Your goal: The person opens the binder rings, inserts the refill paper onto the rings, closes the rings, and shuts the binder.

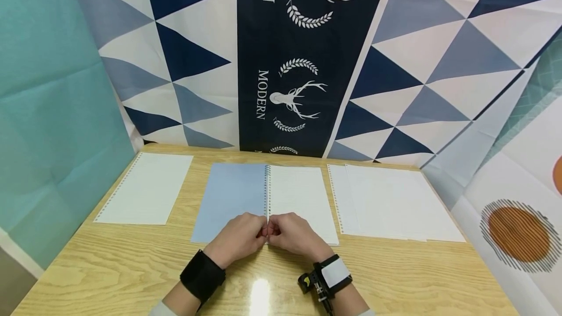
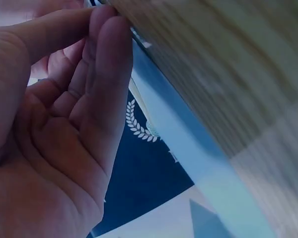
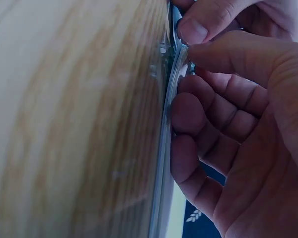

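Head view: pinching now with left grip (image 1: 239,235) and right grip (image 1: 294,232), equally close, at near end of dark wire coil (image 1: 266,189), stretching lengthwise ahead through open blue-and-white paper notebook (image 1: 232,194).

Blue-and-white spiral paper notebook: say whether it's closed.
No, the notebook lies open, blue and white sides flanking its spiral binding.

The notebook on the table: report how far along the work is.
Done: the notebook lies open, with a loose hole-edged sheet to its left and overlapping loose sheets to its right. In hand: the left hand and right hand grip it at the near end of its spiral binding. Remaining: probably finishing at that binding; whether pages are going in or out, I can't tell.
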